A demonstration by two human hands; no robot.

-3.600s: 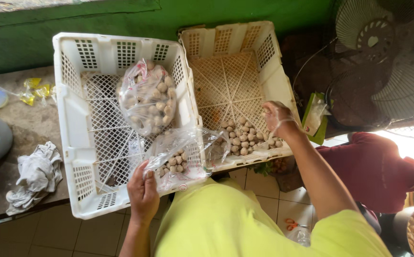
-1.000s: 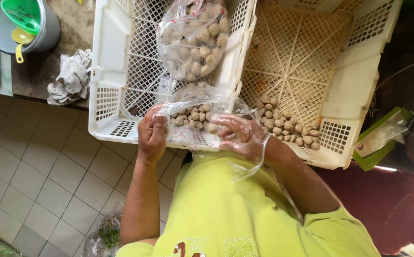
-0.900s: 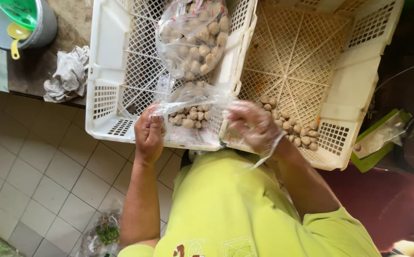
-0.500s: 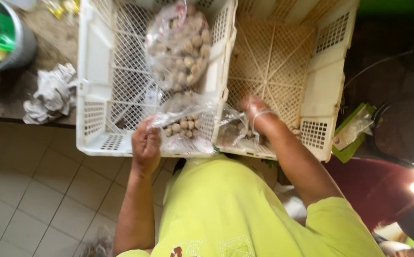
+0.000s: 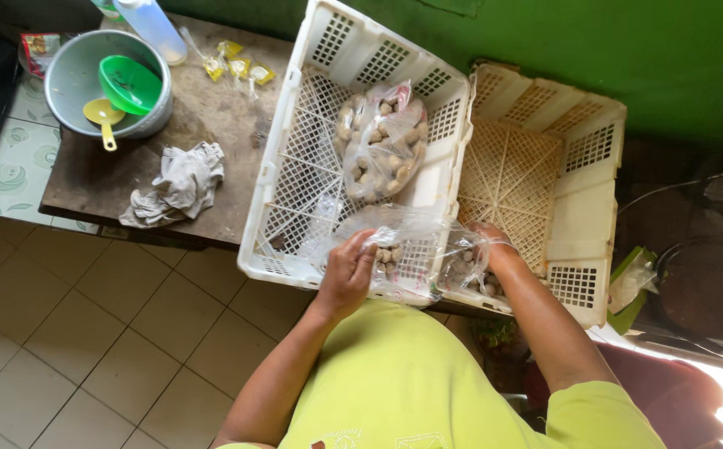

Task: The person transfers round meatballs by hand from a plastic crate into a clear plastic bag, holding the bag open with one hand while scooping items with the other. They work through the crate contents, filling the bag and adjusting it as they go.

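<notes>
The left hand is closed on the rim of a clear plastic bag at lower centre. The right hand, sheathed in thin plastic film, is curled inside the cream crate; whether it has hold of anything cannot be told. Against half a second ago, the view has swung, now showing the bench at upper left. The bag is wrinkled, transparent, part-filled with small pale brown round pieces, and rests on the near rim of the white crate. A fuller bag lies in that crate.
</notes>
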